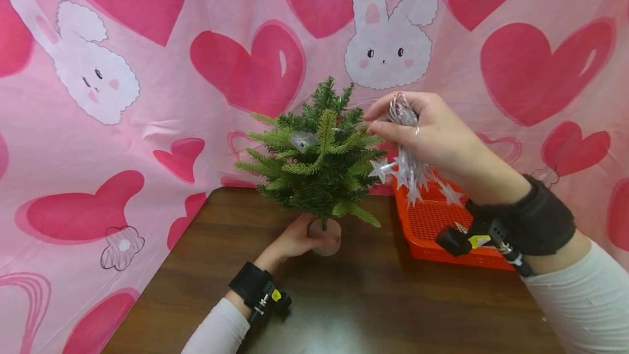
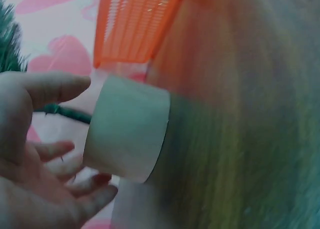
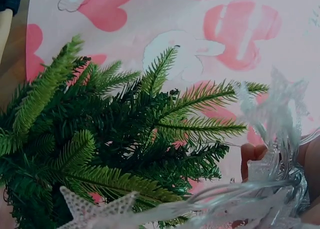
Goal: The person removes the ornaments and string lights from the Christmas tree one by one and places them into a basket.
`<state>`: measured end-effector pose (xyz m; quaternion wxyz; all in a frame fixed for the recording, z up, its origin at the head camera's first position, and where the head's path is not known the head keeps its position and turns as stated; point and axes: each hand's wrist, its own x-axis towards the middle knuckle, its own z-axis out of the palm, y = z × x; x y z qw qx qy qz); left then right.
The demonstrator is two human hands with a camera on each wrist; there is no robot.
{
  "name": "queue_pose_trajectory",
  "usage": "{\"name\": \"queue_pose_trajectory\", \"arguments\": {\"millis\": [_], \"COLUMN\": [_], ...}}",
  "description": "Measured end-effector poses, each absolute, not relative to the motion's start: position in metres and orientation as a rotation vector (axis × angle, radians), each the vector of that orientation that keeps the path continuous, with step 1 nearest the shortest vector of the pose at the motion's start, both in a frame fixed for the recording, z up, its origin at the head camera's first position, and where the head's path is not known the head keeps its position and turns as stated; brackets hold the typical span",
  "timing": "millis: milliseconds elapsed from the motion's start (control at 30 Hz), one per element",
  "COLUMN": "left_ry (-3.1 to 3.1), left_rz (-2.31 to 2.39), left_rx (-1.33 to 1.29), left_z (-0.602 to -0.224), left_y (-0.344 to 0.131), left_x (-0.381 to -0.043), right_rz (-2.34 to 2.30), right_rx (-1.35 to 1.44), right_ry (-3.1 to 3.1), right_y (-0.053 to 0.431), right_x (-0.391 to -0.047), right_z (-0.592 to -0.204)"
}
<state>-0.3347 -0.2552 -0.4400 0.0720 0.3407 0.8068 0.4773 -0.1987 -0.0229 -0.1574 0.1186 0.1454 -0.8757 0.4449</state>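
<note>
A small artificial Christmas tree (image 1: pixel 314 173) stands on the table with a pale round base (image 2: pixel 127 129). At that base my left hand (image 1: pixel 292 239) curls its thumb and fingers round the side, as the head view shows. My right hand (image 1: pixel 442 133) holds a bundled star string light (image 1: pixel 404 111) beside the tree's upper right branches. Clear plastic stars hang below the hand; one star (image 3: pixel 92 209) shows large in the right wrist view. A thin wire runs from the fingertips toward the branches, and another clear star (image 1: pixel 303 141) sits among the needles at the tree's left front.
An orange-red plastic basket (image 1: pixel 410 242) with a mesh floor stands on the right of the brown wooden table (image 1: pixel 363 305), partly under my right forearm. Behind the table hangs a pink cloth (image 1: pixel 324 59) with hearts and rabbits.
</note>
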Motion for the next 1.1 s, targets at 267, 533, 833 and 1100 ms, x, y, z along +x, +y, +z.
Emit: {"name": "queue_pose_trajectory", "arguments": {"millis": [267, 533, 833, 1100], "left_ry": [2.41, 2.424, 2.548, 2.597], "left_rz": [1.332, 1.354, 1.266, 1.208], "left_rx": [0.911, 0.86, 0.793, 0.802], "left_z": [-0.442, -0.442, -0.442, -0.441], "left_y": [-0.263, -0.259, -0.251, -0.25], "left_x": [-0.338, -0.333, -0.328, -0.327], "right_rz": [1.214, 1.15, 1.344, 1.339], "right_rx": [0.431, 0.421, 0.482, 0.5], "right_ry": [-2.609, -2.566, -2.464, -2.462], "right_y": [-0.022, -0.022, -0.026, -0.028], "right_x": [-0.202, -0.204, -0.206, -0.205], "right_z": [-0.152, -0.147, -0.141, -0.131]}}
